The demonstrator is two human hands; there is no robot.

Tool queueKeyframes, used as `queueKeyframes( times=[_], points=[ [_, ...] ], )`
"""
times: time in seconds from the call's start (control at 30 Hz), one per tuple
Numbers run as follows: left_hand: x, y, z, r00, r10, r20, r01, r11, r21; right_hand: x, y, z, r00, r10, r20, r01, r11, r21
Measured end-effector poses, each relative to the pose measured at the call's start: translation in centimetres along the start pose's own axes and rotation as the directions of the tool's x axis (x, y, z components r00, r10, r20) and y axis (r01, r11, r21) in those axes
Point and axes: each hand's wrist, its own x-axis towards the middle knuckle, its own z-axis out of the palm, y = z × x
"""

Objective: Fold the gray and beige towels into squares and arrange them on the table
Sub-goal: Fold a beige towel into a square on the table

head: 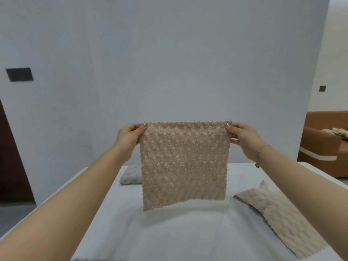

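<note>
Above the white tabletop (169,232), a beige towel (183,164) is being held hanging by its top corners, pinched in the left hand (130,137) and right hand (243,138) grips so it drapes flat for folding.

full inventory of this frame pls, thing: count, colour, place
held towel: 1, beige, hanging in the air over the table centre
folded towel: 1, light gray, far left on the table, partly hidden behind the held towel
cream towel: 1, cream, flat on the table's right side
table: 1, white, foreground
sofa: 1, brown, right background
wall plates: 2, dark, left wall and far right wall
bracelet: 1, thin, right wrist
left hand: pinches the held towel's top left corner
right hand: pinches its top right corner
</note>
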Motion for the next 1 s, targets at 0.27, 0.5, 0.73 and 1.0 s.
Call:
queueKeyframes(
  times=[0.27,0.5,0.73,1.0],
  points=[
    [1.0,1.3,-0.2,0.996,0.065,-0.053,-0.064,0.998,0.019,1.2,-2.6,0.4,0.997,-0.068,0.026,0.068,0.998,0.01],
    [-5.0,-0.6,-1.8,0.988,0.15,-0.022,-0.145,0.978,0.147,-5.2,0.2,-1.4,0.983,-0.158,0.09,0.164,0.984,-0.07],
    [-15.7,-7.7,-4.5,0.997,-0.035,0.071,0.015,0.963,0.268,-15.1,7.4,-3.7,0.975,0.065,0.213,-0.031,0.987,-0.157],
    [-23.3,-12.4,-5.7,0.976,-0.162,0.149,0.112,0.948,0.296,-22.0,11.3,-6.5,0.898,0.329,0.293,-0.266,0.935,-0.234]
  ],
)
